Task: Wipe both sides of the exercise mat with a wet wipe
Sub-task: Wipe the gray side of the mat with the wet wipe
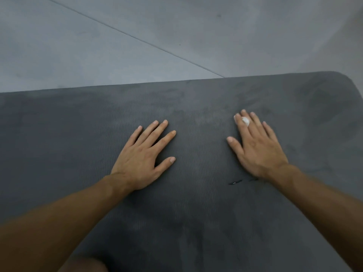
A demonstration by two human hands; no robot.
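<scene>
Right grip: your right hand (257, 150) lies flat, fingers straight, pressing the wet wipe (245, 121) down; a white wad shows between two fingers.
Left grip: left hand (141, 160) flat, holding nothing.
Mat: exercise mat (196, 213) spread on the floor (117, 46), under both palms.
Handling: likely light, floppy foam; lift it by the rounded corner (341, 76).
Hidden: most of the wipe; the mat's underside.

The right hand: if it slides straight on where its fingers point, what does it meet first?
Ahead of the right hand lies only bare exercise mat, then its far edge and the grey floor; nothing else seems to stand in that line.
</scene>
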